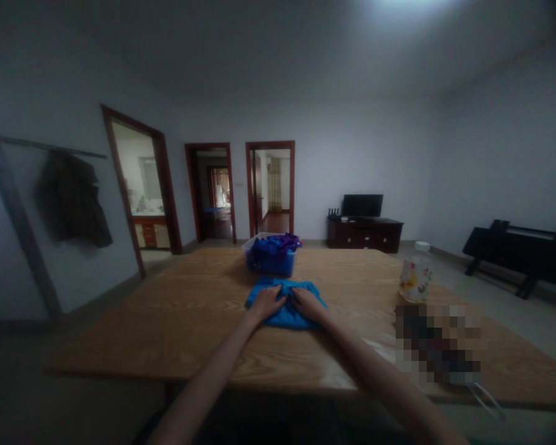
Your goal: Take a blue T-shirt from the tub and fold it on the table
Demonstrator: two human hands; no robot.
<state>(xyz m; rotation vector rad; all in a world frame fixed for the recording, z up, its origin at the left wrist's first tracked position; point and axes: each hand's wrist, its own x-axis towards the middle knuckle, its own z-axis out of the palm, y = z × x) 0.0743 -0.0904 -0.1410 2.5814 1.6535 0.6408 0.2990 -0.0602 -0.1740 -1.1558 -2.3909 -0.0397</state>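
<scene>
A blue cloth (285, 315) lies bunched on the wooden table (176, 321) straight ahead of me. My left hand (265, 303) rests on its left part, fingers curled into the fabric. My right hand (307, 303) presses on its right part, fingers bent and gripping the cloth. The two hands sit close together, nearly touching. Just behind the cloth stands a clear plastic tub (271, 258) heaped with blue and purple cloths (278, 244).
A plastic bottle with a white cap (416, 273) stands at the table's right side, and a blurred-out object (438, 343) lies in front of it. Behind are a TV cabinet (364, 233), a dark bench (519, 250), open doorways and a hanging coat (71, 201).
</scene>
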